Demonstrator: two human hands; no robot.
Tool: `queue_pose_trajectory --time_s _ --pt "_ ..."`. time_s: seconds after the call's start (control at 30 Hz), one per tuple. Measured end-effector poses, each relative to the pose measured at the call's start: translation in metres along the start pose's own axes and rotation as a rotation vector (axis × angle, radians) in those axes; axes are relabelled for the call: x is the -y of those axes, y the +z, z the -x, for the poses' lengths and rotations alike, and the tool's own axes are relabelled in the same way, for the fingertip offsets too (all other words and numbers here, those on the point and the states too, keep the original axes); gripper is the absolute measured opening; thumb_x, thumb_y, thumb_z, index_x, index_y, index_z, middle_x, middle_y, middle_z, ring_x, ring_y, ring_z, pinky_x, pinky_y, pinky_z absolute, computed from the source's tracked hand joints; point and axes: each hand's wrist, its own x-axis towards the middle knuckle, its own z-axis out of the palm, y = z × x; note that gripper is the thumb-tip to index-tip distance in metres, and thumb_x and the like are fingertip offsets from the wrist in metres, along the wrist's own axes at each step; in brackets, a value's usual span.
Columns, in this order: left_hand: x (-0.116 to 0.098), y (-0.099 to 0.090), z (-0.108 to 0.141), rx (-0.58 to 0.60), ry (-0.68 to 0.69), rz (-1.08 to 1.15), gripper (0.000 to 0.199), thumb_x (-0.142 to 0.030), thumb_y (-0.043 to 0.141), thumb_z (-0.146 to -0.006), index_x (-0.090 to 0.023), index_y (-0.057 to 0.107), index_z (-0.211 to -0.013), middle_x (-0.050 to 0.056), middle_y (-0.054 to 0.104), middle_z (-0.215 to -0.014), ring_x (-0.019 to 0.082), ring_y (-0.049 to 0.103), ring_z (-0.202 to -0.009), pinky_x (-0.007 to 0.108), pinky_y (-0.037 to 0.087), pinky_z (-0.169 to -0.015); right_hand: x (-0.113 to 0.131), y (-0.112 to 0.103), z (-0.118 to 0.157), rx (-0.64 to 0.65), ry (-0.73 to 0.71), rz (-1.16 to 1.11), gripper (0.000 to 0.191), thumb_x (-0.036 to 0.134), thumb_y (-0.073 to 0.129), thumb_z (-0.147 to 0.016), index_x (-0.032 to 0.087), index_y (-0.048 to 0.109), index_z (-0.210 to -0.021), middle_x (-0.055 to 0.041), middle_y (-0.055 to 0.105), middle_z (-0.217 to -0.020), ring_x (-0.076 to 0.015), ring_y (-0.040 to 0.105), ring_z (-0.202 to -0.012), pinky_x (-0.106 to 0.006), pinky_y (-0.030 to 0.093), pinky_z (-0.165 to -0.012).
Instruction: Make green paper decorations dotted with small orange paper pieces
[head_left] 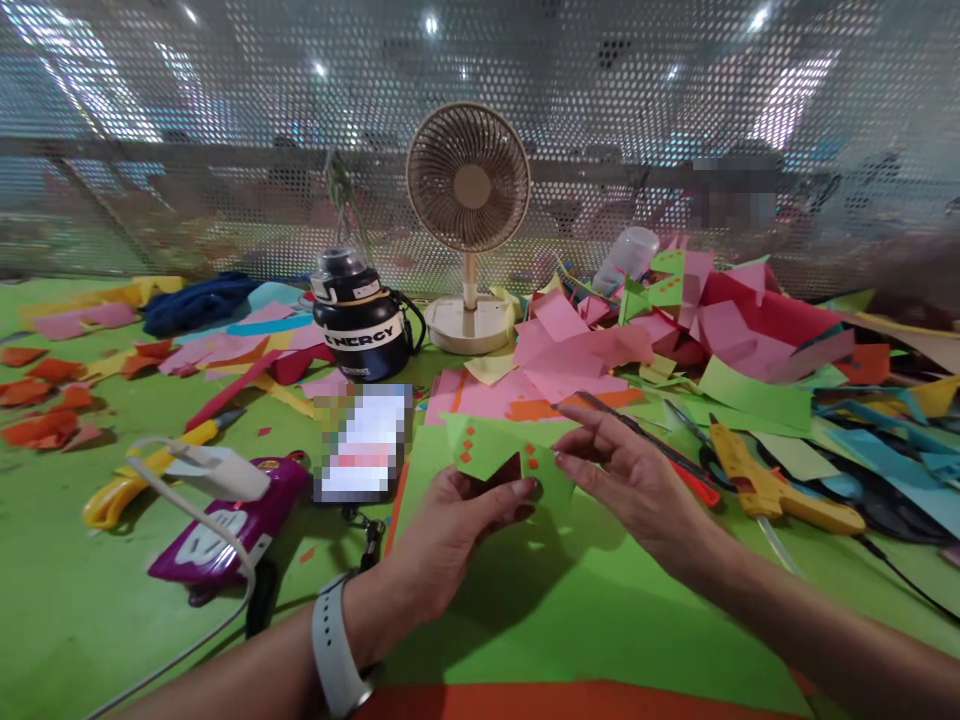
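Note:
My left hand (454, 530), with a white-banded watch on the wrist, pinches a folded piece of green paper (484, 452) between thumb and fingers. Small orange diamond shapes run in two short rows on its faces, and a notch shows in its lower edge. My right hand (630, 480) is at the right edge of this piece, fingers apart and fingertips near or touching it; I cannot tell which. Below both hands lies a large green paper sheet (600, 620), with orange paper (600, 700) showing under its front edge.
Left: a purple power strip (225, 530) with a white charger, a phone (364, 445), a yellow-handled cutter (157, 470) and a black flask (364, 335). Behind: a fan (471, 190) before a perforated screen. Right: a yellow glue gun (769, 490), scissors (694, 430) and piled paper scraps (585, 350).

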Motion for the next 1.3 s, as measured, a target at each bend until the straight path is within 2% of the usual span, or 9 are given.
queue_pose_trajectory --time_s 0.07,0.17,0.4,0.57,0.63,0.93,1.3 --pt "-0.0012 0.0007 0.0015 0.035 -0.005 -0.014 0.017 -0.020 0.082 -0.066 -0.014 0.074 -0.079 0.004 0.072 -0.080 0.011 0.062 -0.070 0.022 0.051 -0.070 0.0000 0.0018 0.0001 0.021 0.032 -0.061 0.047 0.029 0.062 -0.084 0.022 0.049 -0.128 -0.0006 0.060 -0.087 -0.0129 0.059 -0.082 -0.029 0.051 -0.076" --pt "-0.0017 0.0004 0.0025 0.071 -0.008 -0.022 0.016 -0.024 0.079 -0.070 -0.015 0.074 -0.082 0.005 0.073 -0.087 0.013 0.063 -0.077 0.025 0.053 -0.073 0.0025 0.0044 0.0005 0.034 0.035 -0.104 0.045 0.026 0.063 -0.081 0.020 0.052 -0.125 0.0001 0.058 -0.082 -0.0120 0.057 -0.078 -0.027 0.049 -0.073" --pt "0.0007 -0.0005 0.0016 0.088 0.002 -0.016 0.016 -0.022 0.078 -0.072 -0.016 0.075 -0.087 0.006 0.074 -0.090 0.013 0.064 -0.077 0.026 0.054 -0.074 0.0031 0.0052 -0.0003 0.008 0.029 -0.096 0.044 0.026 0.063 -0.080 0.019 0.053 -0.122 -0.0005 0.058 -0.083 -0.0132 0.057 -0.079 -0.029 0.049 -0.074" --pt "0.0012 -0.0009 0.0011 0.041 0.013 0.034 0.011 -0.024 0.080 -0.069 -0.017 0.075 -0.076 0.004 0.073 -0.084 0.014 0.065 -0.075 0.028 0.056 -0.071 0.0022 0.0050 -0.0014 0.006 0.029 -0.092 0.043 0.025 0.062 -0.080 0.019 0.053 -0.121 -0.0006 0.057 -0.082 -0.0135 0.057 -0.078 -0.030 0.049 -0.073" --pt "0.0015 -0.0011 0.0011 0.015 0.017 0.018 0.011 -0.025 0.080 -0.070 -0.015 0.074 -0.072 0.005 0.073 -0.081 0.014 0.064 -0.073 0.028 0.057 -0.070 0.0019 0.0051 -0.0013 0.006 0.025 -0.083 0.044 0.025 0.062 -0.079 0.018 0.052 -0.122 -0.0005 0.057 -0.082 -0.0134 0.057 -0.079 -0.030 0.049 -0.074" --pt "0.0010 0.0014 0.0033 -0.008 0.022 -0.076 0.018 -0.029 0.081 -0.066 -0.015 0.075 -0.077 0.006 0.073 -0.083 0.015 0.063 -0.075 0.029 0.057 -0.070 0.0035 0.0065 0.0006 0.034 0.044 -0.073 0.049 0.028 0.064 -0.080 0.021 0.049 -0.125 -0.0016 0.056 -0.090 -0.0138 0.057 -0.084 -0.029 0.049 -0.074" --pt "0.0024 0.0003 0.0040 0.065 0.041 -0.081 0.016 -0.025 0.078 -0.070 -0.017 0.075 -0.084 0.006 0.074 -0.090 0.016 0.064 -0.077 0.031 0.056 -0.074 0.0055 0.0079 -0.0008 0.029 0.053 -0.103 0.049 0.028 0.065 -0.078 0.019 0.050 -0.124 -0.0010 0.057 -0.086 -0.0134 0.057 -0.081 -0.029 0.049 -0.073"
